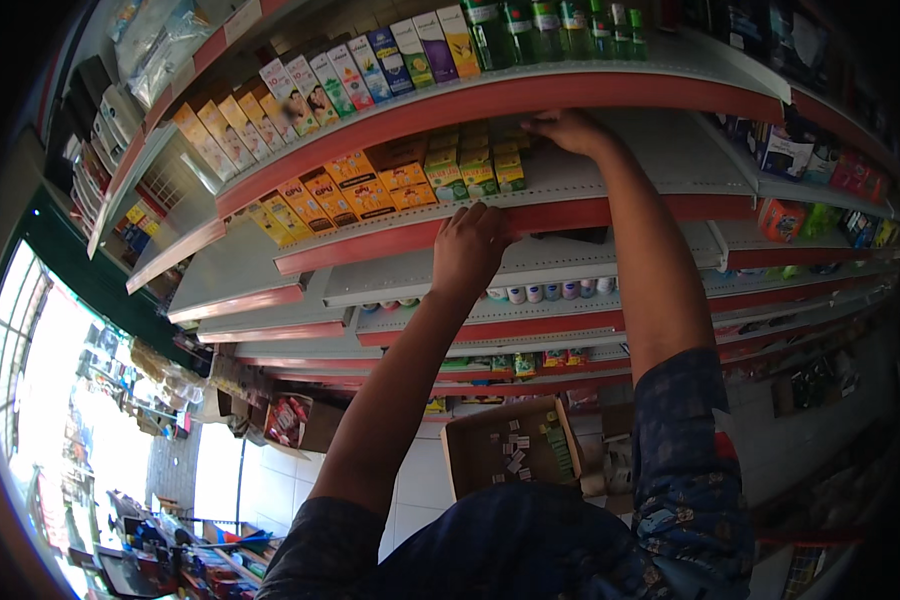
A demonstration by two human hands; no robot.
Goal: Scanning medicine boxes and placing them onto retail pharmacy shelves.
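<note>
On a grey metal shop shelf [645, 169] stand small green-and-yellow boxes [444, 176] in stacks, beside orange boxes [365, 196]. My right hand [570, 133] reaches in above this shelf, just under the red edge strip [510, 103] of the shelf above. Its fingertips are by the rear boxes at the right end of the stacks; whether they touch or hold one cannot be told. My left hand [471, 238] rests with bent fingers on the red front edge [547, 216] below the green-and-yellow boxes. Its palm side is hidden.
The upper shelf holds upright cartons [394, 60] and green bottles [521, 34]. Roll-on bottles [534, 292] stand on a lower shelf. An open cardboard box [465, 457] with small packs sits low before me, and another box [322, 427] is to its left. Side shelves [802, 184] adjoin at right.
</note>
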